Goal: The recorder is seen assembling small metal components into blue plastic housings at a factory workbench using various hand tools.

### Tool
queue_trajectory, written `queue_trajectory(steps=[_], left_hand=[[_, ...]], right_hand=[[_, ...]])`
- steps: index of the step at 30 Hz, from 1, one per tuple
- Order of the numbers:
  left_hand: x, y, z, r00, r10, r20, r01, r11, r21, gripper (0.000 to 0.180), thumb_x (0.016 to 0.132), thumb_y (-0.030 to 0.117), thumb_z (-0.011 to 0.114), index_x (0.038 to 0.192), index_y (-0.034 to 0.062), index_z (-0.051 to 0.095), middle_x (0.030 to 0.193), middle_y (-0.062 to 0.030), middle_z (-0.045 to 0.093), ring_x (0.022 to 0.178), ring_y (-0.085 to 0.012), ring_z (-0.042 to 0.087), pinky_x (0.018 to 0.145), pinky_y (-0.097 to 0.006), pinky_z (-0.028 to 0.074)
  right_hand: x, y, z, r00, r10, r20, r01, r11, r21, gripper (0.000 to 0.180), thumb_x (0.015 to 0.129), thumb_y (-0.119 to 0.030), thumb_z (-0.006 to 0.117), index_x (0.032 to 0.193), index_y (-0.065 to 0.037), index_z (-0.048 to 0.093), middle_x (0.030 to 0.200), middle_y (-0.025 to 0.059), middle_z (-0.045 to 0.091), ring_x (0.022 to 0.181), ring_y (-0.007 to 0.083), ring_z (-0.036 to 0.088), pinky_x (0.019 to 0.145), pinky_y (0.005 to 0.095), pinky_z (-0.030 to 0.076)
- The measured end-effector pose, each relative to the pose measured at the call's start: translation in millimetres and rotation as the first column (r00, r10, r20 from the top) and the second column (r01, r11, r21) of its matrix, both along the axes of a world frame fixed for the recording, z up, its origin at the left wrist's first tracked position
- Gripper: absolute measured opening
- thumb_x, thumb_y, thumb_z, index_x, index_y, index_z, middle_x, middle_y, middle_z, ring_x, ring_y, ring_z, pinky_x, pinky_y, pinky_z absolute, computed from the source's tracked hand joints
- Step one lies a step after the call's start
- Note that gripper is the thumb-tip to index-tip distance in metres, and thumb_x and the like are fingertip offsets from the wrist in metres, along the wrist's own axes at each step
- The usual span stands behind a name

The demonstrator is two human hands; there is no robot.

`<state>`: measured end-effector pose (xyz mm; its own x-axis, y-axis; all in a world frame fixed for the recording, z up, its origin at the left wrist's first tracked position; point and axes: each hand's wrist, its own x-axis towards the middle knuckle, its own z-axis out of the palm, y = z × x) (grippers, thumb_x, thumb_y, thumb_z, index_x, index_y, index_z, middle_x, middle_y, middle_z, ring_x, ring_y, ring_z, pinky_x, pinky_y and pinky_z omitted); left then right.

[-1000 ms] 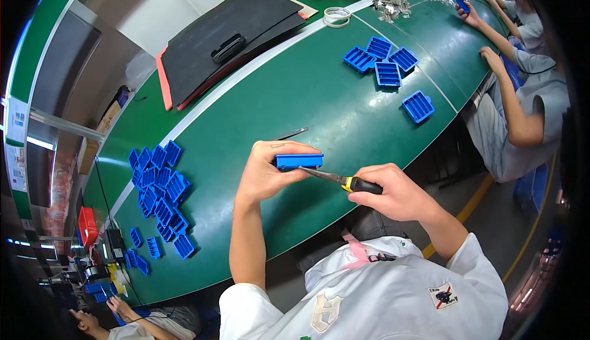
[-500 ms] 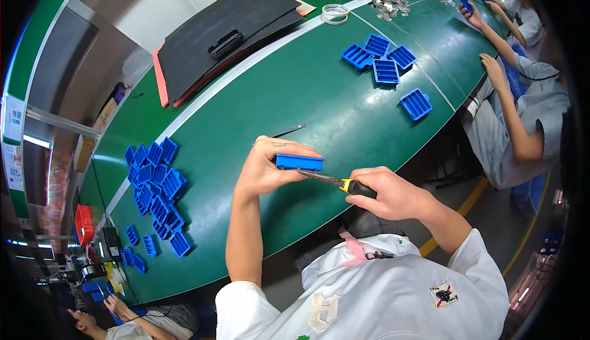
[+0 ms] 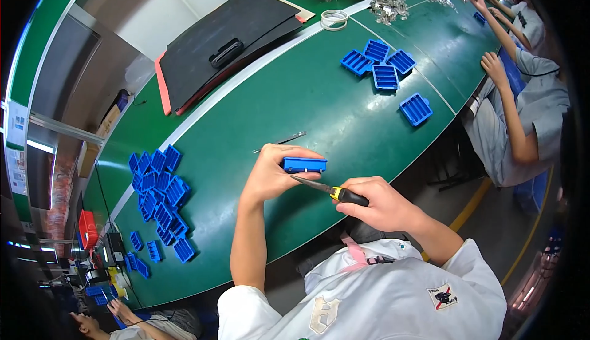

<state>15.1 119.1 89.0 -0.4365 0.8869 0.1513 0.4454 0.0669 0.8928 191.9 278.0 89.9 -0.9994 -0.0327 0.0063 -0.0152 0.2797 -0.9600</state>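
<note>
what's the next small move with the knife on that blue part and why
Probably draw the knife blade along the lower edge of the blue part: the left hand grips the part above the table, and the right hand has the tip just beneath it.

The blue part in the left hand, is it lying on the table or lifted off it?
Lifted. The left hand grips the blue part above the green table, and the right hand puts a tool's tip under it.

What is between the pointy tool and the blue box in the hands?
Nothing visible. The left hand grips the blue rectangular plastic tray, and the right hand holds the yellow-and-black-handled blade tool with its tip right under the tray; whether they touch is unclear.
</note>
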Motion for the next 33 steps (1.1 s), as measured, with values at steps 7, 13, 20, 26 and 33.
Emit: queue_trajectory(steps=[7,13,20,26,33], left_hand=[[-4.4,0.3,-4.9,0.997,-0.044,0.061,0.043,0.999,0.022,0.028,0.063,0.003,0.08,0.089,0.0007,0.07,0.084,-0.0092,0.07,0.073,-0.0169,0.066,0.067,-0.027,0.052],[-4.5,-1.8,-6.0,0.998,-0.053,0.023,0.053,0.999,0.008,0.03,0.063,0.002,0.076,0.092,0.0009,0.07,0.087,-0.0093,0.071,0.076,-0.0163,0.068,0.071,-0.027,0.052],[-0.8,-0.3,-5.9,0.998,-0.065,-0.002,0.065,0.998,0.006,0.028,0.062,0.004,0.079,0.089,0.0022,0.071,0.087,-0.0093,0.071,0.076,-0.0176,0.067,0.071,-0.028,0.053],[-6.4,-2.9,-6.1,0.987,-0.162,-0.005,0.162,0.985,0.063,0.034,0.06,0.004,0.078,0.093,0.0035,0.071,0.088,-0.0104,0.071,0.078,-0.0202,0.069,0.072,-0.029,0.053],[-5.9,0.5,-5.1,0.991,-0.13,0.018,0.128,0.987,0.092,0.027,0.062,0.003,0.08,0.088,0.002,0.071,0.087,-0.0115,0.07,0.077,-0.0206,0.068,0.071,-0.029,0.054]], right_hand=[[-5.1,1.7,-9.6,0.999,-0.033,-0.03,0.033,0.999,0.002,0.02,0.085,-0.016,0.064,0.081,0.003,0.059,0.07,0.0143,0.056,0.061,0.0274,0.054,0.059,0.0349,0.042],[-5.2,1.1,-11.3,0.999,-0.035,-0.034,0.034,0.999,-0.022,0.023,0.085,-0.017,0.064,0.078,0.003,0.056,0.067,0.0144,0.054,0.059,0.0253,0.052,0.058,0.0347,0.042],[-4.9,-1.0,-12.8,0.998,0.005,0.06,-0.002,0.999,-0.054,0.027,0.086,-0.018,0.063,0.074,0.003,0.052,0.065,0.0133,0.051,0.058,0.0218,0.049,0.056,0.0344,0.04],[-6.6,0.4,-12.3,0.994,0.083,-0.073,-0.082,0.997,0.009,0.026,0.087,-0.015,0.061,0.074,0.004,0.049,0.065,0.0159,0.048,0.058,0.0296,0.048,0.056,0.0376,0.038],[-10.9,2.9,-11.7,0.993,0.106,-0.061,-0.105,0.994,0.022,0.025,0.086,-0.014,0.062,0.074,0.004,0.048,0.065,0.0171,0.046,0.057,0.0337,0.047,0.055,0.0387,0.038]])
